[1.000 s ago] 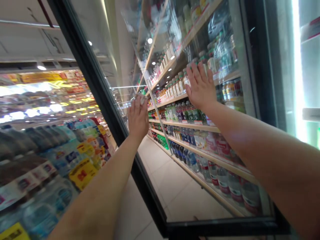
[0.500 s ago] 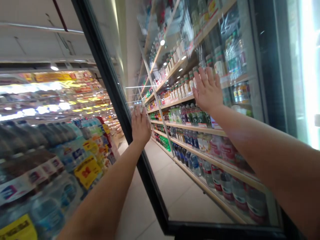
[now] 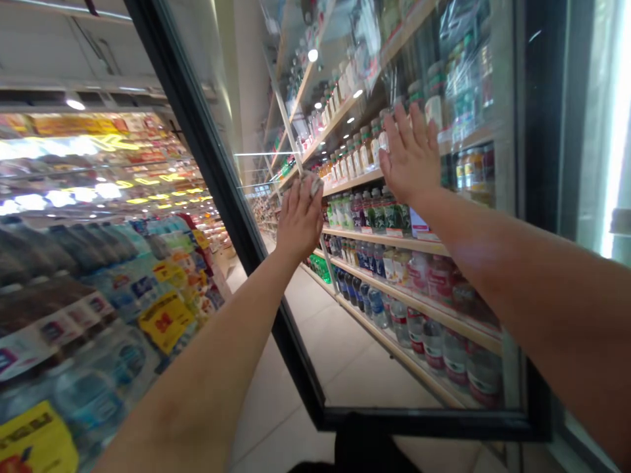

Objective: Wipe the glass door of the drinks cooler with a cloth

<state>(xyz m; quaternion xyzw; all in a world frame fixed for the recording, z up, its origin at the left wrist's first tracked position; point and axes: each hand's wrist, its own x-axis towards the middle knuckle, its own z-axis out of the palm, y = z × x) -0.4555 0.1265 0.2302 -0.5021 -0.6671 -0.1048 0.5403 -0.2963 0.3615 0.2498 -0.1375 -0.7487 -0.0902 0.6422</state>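
Note:
A glass door with a black frame (image 3: pixel 424 422) stands open in front of me. My left hand (image 3: pixel 297 223) presses a small pale cloth (image 3: pixel 311 183) against the glass near the door's left side. My right hand (image 3: pixel 411 157) lies flat on the glass higher up and to the right, fingers spread, holding nothing. Through and in the glass I see shelves of bottled drinks (image 3: pixel 394 263).
On the left, racks of water bottles (image 3: pixel 83 302) carry yellow price tags (image 3: pixel 165 320). A tiled aisle floor (image 3: pixel 340 361) runs ahead. A bright lit cooler interior (image 3: pixel 606 131) lies at the far right.
My left hand with the cloth has slid right and up along the glass. My right hand has moved a little higher. The door appears swung slightly further right.

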